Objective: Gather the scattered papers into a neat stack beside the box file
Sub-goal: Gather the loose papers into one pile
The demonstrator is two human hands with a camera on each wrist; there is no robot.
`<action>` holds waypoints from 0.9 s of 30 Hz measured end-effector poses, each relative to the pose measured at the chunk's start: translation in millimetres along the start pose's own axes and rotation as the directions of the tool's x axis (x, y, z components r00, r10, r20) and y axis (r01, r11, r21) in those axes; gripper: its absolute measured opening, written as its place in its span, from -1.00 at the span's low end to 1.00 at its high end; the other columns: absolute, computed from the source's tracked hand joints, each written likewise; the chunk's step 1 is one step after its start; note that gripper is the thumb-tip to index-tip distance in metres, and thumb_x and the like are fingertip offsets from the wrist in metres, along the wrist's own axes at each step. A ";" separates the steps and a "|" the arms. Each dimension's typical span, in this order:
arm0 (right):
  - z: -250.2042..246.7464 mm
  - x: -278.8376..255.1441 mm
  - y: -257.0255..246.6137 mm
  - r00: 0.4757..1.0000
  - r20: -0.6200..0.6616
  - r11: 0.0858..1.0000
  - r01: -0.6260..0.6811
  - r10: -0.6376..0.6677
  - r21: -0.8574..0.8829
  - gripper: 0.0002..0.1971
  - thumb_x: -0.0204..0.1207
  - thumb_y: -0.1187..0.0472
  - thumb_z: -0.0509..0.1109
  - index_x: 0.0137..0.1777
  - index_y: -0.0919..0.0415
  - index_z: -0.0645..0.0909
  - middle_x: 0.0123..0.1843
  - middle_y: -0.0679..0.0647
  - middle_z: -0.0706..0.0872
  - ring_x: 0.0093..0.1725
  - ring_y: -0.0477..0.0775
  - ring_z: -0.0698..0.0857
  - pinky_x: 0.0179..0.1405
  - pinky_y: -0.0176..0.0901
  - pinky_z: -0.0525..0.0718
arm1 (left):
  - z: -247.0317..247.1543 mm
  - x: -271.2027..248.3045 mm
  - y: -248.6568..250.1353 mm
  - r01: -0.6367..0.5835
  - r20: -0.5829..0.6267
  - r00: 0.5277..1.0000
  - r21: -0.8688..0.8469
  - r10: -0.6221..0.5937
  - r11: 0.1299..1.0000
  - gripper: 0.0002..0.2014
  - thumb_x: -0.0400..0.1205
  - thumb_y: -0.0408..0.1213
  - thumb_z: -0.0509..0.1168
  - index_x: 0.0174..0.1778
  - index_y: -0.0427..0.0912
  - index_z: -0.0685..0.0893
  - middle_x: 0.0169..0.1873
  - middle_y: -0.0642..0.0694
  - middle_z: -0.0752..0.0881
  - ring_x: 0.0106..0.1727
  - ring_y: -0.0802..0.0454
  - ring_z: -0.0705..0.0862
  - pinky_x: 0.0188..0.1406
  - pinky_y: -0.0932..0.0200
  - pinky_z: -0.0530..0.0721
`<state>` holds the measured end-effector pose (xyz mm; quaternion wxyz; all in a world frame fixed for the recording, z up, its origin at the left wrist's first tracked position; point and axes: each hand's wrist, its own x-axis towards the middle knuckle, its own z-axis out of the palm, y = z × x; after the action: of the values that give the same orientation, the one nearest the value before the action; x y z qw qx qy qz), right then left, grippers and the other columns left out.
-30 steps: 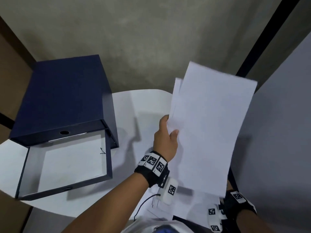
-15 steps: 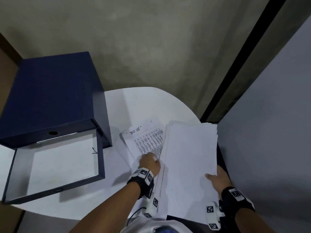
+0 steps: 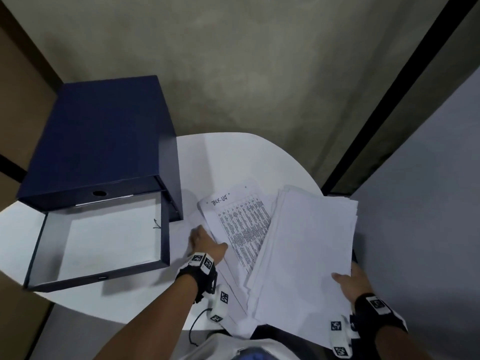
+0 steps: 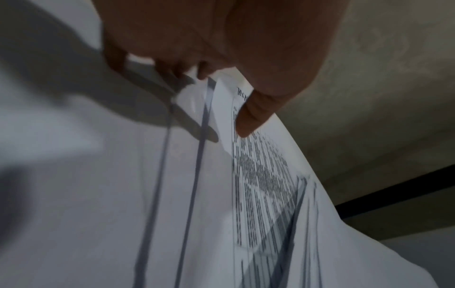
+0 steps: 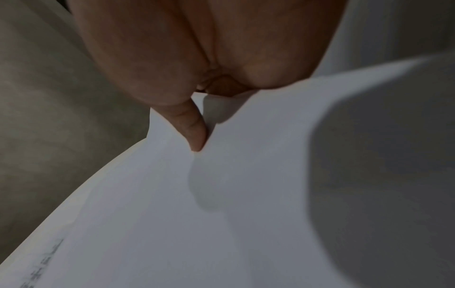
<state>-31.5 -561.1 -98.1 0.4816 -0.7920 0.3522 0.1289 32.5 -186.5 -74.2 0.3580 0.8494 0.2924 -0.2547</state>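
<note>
Task roughly half done. Right hand grips bundle of blank sheets, thumb on top, over right edge of surface. Left hand pinches printed sheet, lifting its left edge. Box file at left edge, lid open. Remaining: merge, square, set down beside it.

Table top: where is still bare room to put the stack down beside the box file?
Bare table lies behind the printed sheet, right of the box file. The near right is crowded: the left hand pinches the printed sheet, and the right hand holds the blank bundle overhanging the edge.
</note>
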 end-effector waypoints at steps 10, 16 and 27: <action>13.3 -1.6 -0.2 0.999 0.033 1.000 0.008 -0.008 0.005 -0.54 0.51 0.42 0.42 0.41 0.26 0.51 0.22 0.21 0.70 0.13 0.26 0.67 0.28 0.13 0.62 | -19.2 -17.6 -0.6 0.411 -0.033 0.906 -0.159 -0.421 0.898 -0.01 0.33 0.04 0.25 0.63 -0.31 0.01 0.52 -0.35 0.15 0.52 -0.33 0.24 0.54 -0.13 0.29; 21.9 -5.3 2.9 0.998 0.060 0.999 0.026 -0.028 0.042 -0.52 0.52 0.44 0.41 0.44 0.27 0.48 0.20 0.16 0.67 0.15 0.19 0.64 0.31 0.07 0.58 | -6.4 -18.8 8.8 0.182 -0.063 0.975 -0.306 -0.211 0.934 -0.08 0.45 -0.35 0.43 0.66 -0.08 0.04 0.65 -0.20 0.03 0.61 -0.30 0.19 0.42 -0.17 0.43; 28.3 -12.5 5.4 0.996 0.086 0.999 0.015 -0.018 0.045 -0.58 0.52 0.42 0.42 0.36 0.19 0.53 0.22 0.15 0.70 0.22 0.25 0.67 0.38 0.22 0.58 | -0.9 -5.6 3.1 0.231 0.063 0.969 -0.570 -0.238 0.788 -0.21 0.35 -0.25 0.60 0.47 -0.29 0.42 0.34 -0.25 0.62 0.27 -0.28 0.64 0.29 -0.14 0.60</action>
<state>-40.3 -533.1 -109.2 0.5150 -0.7777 0.3271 0.1514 31.0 -189.3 -68.7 0.5607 0.6608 0.4606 -0.1921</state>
